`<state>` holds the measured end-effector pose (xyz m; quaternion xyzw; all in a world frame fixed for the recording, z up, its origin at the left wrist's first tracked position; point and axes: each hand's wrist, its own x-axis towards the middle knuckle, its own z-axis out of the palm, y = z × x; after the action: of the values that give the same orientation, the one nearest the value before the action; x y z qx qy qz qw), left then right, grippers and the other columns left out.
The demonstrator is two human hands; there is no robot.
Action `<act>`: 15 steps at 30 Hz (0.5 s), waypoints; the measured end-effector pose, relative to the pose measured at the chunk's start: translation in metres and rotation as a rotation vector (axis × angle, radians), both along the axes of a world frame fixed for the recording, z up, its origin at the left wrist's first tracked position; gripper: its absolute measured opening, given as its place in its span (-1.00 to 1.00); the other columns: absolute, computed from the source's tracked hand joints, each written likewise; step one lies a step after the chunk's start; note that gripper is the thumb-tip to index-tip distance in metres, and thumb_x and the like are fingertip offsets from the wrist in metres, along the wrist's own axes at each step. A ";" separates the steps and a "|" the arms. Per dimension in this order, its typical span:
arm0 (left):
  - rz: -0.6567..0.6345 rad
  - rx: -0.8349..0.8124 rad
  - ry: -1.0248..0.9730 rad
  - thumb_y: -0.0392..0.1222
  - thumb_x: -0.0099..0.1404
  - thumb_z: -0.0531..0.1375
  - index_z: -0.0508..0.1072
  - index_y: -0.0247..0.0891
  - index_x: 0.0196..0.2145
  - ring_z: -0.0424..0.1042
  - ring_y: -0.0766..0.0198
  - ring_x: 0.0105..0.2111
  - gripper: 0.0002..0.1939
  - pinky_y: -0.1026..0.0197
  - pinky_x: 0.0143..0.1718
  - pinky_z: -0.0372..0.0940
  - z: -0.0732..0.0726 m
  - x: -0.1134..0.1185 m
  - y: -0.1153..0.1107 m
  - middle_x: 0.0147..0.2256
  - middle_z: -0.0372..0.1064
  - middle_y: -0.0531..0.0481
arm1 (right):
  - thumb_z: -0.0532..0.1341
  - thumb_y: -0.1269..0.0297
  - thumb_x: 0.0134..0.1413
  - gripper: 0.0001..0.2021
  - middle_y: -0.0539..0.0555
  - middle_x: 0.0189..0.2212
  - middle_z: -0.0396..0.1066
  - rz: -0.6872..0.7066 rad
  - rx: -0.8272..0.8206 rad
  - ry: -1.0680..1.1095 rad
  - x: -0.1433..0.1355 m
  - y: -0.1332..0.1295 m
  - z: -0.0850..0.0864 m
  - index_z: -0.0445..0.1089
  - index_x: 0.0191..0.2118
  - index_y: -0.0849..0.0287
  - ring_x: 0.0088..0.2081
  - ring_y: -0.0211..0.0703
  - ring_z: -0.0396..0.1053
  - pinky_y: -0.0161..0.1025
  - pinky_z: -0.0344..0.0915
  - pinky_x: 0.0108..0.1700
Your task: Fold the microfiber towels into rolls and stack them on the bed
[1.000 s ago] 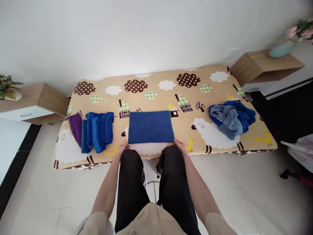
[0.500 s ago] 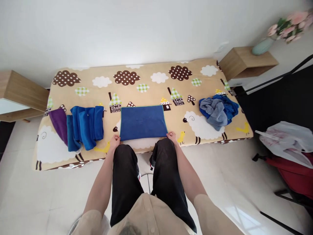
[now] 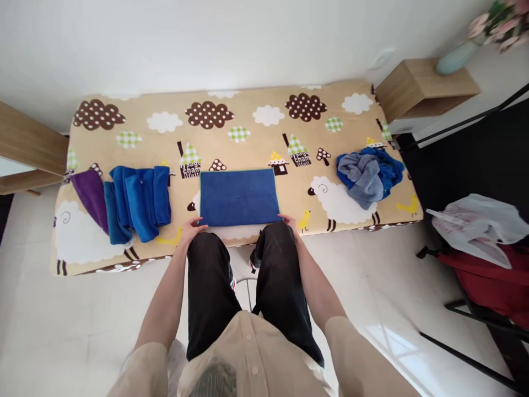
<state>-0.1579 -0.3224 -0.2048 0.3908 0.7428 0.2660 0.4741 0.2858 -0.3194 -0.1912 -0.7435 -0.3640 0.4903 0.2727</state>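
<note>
A blue towel (image 3: 239,197) with a thin green edge lies flat, a neat rectangle, on the patterned bed cover (image 3: 256,146) in front of my knees. At its near left corner, my left hand (image 3: 192,229) rests with fingers stretched out and apart, touching the edge. My right hand (image 3: 290,223) is at the near right corner, its fingers extended against the edge and partly hidden beside my knee. Neither hand grips the cloth.
Left on the bed are several rolled blue towels (image 3: 140,201) and a purple one (image 3: 91,199). A crumpled pile holds a grey towel (image 3: 363,177) and blue towels (image 3: 390,172). A wooden nightstand (image 3: 442,82) bears a vase (image 3: 457,58). A plastic bag (image 3: 475,223) lies at right.
My fingers have loosened from the towel's near corners and spread out. The towel stays flat in the same place on the bed. The camera view has shifted slightly.
</note>
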 end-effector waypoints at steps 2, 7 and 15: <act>-0.002 0.018 -0.042 -0.15 -0.17 0.42 0.57 -0.29 -0.11 0.48 0.19 -0.36 -0.42 0.20 -0.25 0.38 0.001 0.002 0.001 -0.43 0.47 0.04 | 0.30 0.40 -0.11 -0.64 0.05 -0.46 0.51 0.030 0.009 -0.061 0.003 0.000 -0.006 0.57 -0.11 0.30 -0.36 -0.11 0.43 -0.25 0.37 -0.21; -0.044 0.073 0.189 -0.32 -0.05 0.23 0.61 -0.27 -0.30 0.44 0.19 -0.36 -0.70 0.14 -0.15 0.40 0.006 0.005 0.008 -0.45 0.41 0.02 | 0.26 0.47 -0.13 -0.77 0.05 -0.37 0.45 0.084 0.061 -0.172 0.007 0.002 -0.012 0.59 -0.28 0.26 -0.26 -0.14 0.40 -0.27 0.33 -0.10; -0.348 0.331 0.153 -0.42 -0.06 0.11 0.62 -0.23 -0.27 0.36 0.07 0.18 -0.59 0.09 0.11 0.37 0.019 0.008 0.017 0.13 0.43 -0.14 | 0.28 0.46 -0.09 -0.79 0.11 0.10 0.50 0.252 0.304 -0.170 0.009 0.005 -0.009 0.59 -0.29 0.11 0.17 -0.01 0.37 -0.10 0.26 0.26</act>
<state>-0.1500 -0.3055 -0.1860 0.6040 0.6445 0.2680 0.3848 0.2943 -0.3141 -0.1997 -0.6810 -0.5457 0.3954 0.2866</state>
